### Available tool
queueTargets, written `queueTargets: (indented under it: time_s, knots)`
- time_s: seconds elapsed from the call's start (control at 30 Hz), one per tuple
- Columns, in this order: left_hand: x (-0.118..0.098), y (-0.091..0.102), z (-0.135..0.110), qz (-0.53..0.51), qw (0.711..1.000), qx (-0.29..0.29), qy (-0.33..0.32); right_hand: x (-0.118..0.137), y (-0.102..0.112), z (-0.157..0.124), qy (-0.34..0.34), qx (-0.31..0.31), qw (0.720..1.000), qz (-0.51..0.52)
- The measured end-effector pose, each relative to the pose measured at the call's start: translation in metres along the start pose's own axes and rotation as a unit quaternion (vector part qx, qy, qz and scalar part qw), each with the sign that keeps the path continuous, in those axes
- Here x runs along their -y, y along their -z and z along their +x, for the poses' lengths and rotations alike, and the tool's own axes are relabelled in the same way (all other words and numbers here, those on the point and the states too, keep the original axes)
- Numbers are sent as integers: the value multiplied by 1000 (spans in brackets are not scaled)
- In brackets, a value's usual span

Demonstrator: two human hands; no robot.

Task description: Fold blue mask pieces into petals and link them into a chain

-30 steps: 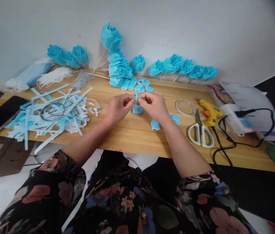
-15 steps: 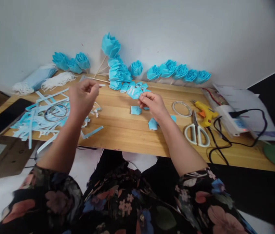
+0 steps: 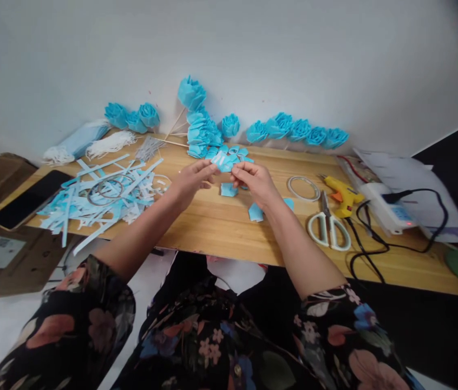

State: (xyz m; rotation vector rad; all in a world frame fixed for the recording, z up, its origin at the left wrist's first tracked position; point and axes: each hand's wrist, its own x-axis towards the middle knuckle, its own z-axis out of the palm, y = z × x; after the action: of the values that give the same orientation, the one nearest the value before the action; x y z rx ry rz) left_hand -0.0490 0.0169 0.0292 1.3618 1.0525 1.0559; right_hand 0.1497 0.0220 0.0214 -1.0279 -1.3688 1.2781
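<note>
My right hand [image 3: 254, 181] pinches the right side of a light-blue fabric petal [image 3: 224, 163] that bears short white strips. From the other side my left hand [image 3: 194, 183] closes thumb and fingers at the petal's left edge. Behind the petal lie several more curled blue petals [image 3: 243, 153], partly covered by it. Nearer me on the table are a loose blue piece [image 3: 229, 189] and another blue piece [image 3: 255, 212] beside my right wrist.
Blue fabric flowers [image 3: 280, 125] line the wall. Left are blue-white scraps [image 3: 91, 203], a phone [image 3: 32, 199] and face masks [image 3: 77, 142]. Right are a tape roll [image 3: 303, 188], scissors [image 3: 328, 225], a yellow glue gun [image 3: 345, 196] and a power strip [image 3: 389, 208] with a black cord.
My left hand has come right from above the scraps, where a small white strip showed at its fingertips, to the petal. My right hand keeps its pinch. The view has shifted slightly.
</note>
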Motion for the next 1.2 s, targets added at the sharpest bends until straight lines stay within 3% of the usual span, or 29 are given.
queueTargets:
  time_s: [0.07,0.13,0.23,0.43,0.83,0.9,1.0,1.07,1.2]
  knots:
    - [3,-12,6,-93,995,6,47,1,0,-1,1,10,1000,-11]
    - [5,-13,12,-122,991,-5,50,4,0,-2,4,17,1000,-26]
    - [5,-8,17,-61,998,-11,19,8,2,-3,25,2,999,-28]
    - [1,-3,17,78,996,43,-30,7,4,-1,36,5,998,-42]
    - [-2,-11,37,86,993,6,-81,4,7,2,47,-20,994,-93]
    - [-4,-16,36,131,979,-66,-138,3,7,3,52,-42,994,-91]
    - [-4,-23,27,242,924,-159,-251,3,7,3,68,-66,990,-109]
    - [-2,-27,21,298,897,-149,-291,3,6,3,88,-69,985,-130]
    - [9,-30,17,327,885,-130,-304,2,3,1,103,-70,977,-171]
